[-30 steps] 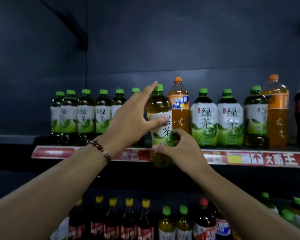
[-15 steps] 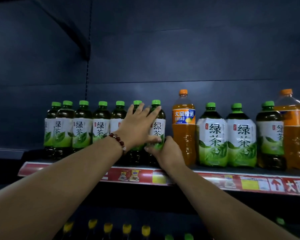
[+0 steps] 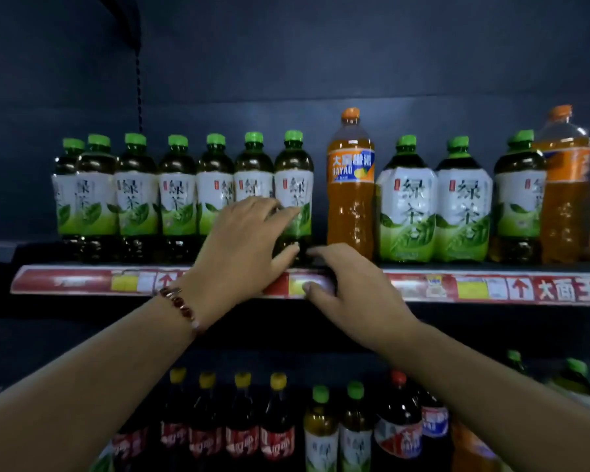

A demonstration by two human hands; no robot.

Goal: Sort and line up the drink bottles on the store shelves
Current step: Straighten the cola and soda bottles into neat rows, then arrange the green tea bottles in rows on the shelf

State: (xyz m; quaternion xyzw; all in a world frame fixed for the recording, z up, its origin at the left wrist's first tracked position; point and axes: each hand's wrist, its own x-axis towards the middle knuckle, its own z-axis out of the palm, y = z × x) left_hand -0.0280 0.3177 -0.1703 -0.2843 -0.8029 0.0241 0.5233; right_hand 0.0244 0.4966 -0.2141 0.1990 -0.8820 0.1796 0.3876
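Observation:
A small green tea bottle (image 3: 293, 172) with a green cap stands upright on the upper shelf (image 3: 491, 287), at the right end of a row of several matching bottles (image 3: 178, 199). My left hand (image 3: 242, 243), with a bead bracelet on its wrist, wraps around this bottle's lower half, fingers on the label and thumb near the base. My right hand (image 3: 348, 294) rests on the shelf's red price strip just below and right of the bottle, fingers spread and holding nothing.
Right of the bottle stands a tall orange soda bottle (image 3: 351, 199), then two large green tea bottles (image 3: 407, 206), more green tea and a big orange bottle (image 3: 564, 185). The lower shelf holds dark cola bottles (image 3: 242, 434) and small green tea bottles (image 3: 321, 437).
The green tea bottle went from held in the air in front of the shelf to standing at the row's right end. My right hand let go and dropped to the shelf edge.

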